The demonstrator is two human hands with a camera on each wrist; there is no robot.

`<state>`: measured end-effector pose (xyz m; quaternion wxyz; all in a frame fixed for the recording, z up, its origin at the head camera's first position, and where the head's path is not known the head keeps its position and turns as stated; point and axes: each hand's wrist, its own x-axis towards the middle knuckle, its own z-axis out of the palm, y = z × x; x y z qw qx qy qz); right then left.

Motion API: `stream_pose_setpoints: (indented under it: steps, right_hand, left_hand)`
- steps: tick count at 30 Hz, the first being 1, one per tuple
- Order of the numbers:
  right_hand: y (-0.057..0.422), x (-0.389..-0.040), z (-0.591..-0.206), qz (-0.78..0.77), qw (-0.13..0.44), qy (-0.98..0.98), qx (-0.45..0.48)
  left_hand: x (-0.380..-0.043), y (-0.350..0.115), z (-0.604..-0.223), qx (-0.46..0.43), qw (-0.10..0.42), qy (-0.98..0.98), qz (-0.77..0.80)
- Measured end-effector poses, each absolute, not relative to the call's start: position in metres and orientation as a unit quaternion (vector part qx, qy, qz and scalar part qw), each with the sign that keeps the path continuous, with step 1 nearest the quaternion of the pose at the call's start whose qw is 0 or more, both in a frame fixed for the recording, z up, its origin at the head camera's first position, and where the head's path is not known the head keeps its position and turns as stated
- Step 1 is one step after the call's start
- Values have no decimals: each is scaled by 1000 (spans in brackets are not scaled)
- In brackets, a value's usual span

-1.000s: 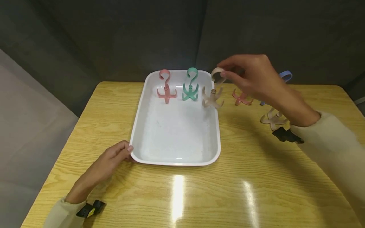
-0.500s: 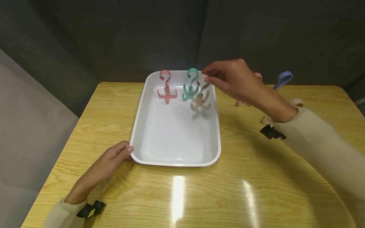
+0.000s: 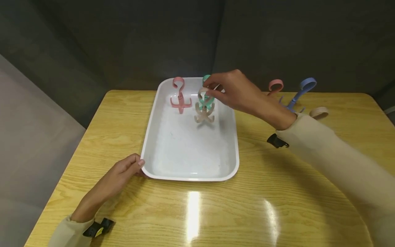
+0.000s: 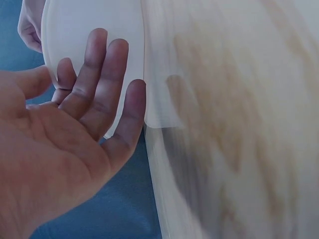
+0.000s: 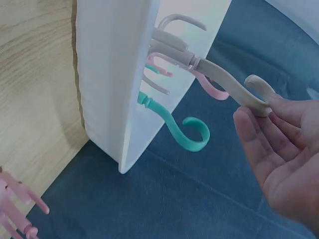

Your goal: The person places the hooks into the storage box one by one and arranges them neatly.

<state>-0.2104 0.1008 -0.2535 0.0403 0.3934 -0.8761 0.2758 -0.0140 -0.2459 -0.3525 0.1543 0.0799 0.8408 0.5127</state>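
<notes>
My right hand (image 3: 239,91) pinches the curled top of a beige four-prong hanging hook (image 3: 204,117) between thumb and fingers. The hook hangs upright over the white tray (image 3: 191,151), prongs low and close above the tray floor. Just behind it stands a green hook (image 5: 174,128), partly covered by the beige one and my fingers in the head view. A pink hook (image 3: 180,103) stands at the tray's far left. My left hand (image 3: 115,176) grips the tray's near left corner, thumb on the rim and fingers around the outside.
Right of the tray, partly behind my right arm, are another pink hook (image 3: 275,84), a blue hook (image 3: 298,95) and a second beige hook (image 3: 319,112). The wooden table (image 3: 247,212) ends at a dark curtain (image 3: 148,44) behind the tray.
My right hand has carried the beige hook leftward from the tray's right rim to in front of the green hook, and slightly lower. The left hand has stayed on the tray corner.
</notes>
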Motion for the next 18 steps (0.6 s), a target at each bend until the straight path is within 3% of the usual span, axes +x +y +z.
stream_pose_setpoints:
  steps: [10, 18]
  right_hand:
    - [73, -210, -261, 271, 3, -873, 405]
    - [61, -212, -263, 274, 5, -868, 414]
  left_hand:
    - [-14, -245, -353, 80, 146, 845, 508]
    - [-16, -244, -352, 85, 148, 844, 508]
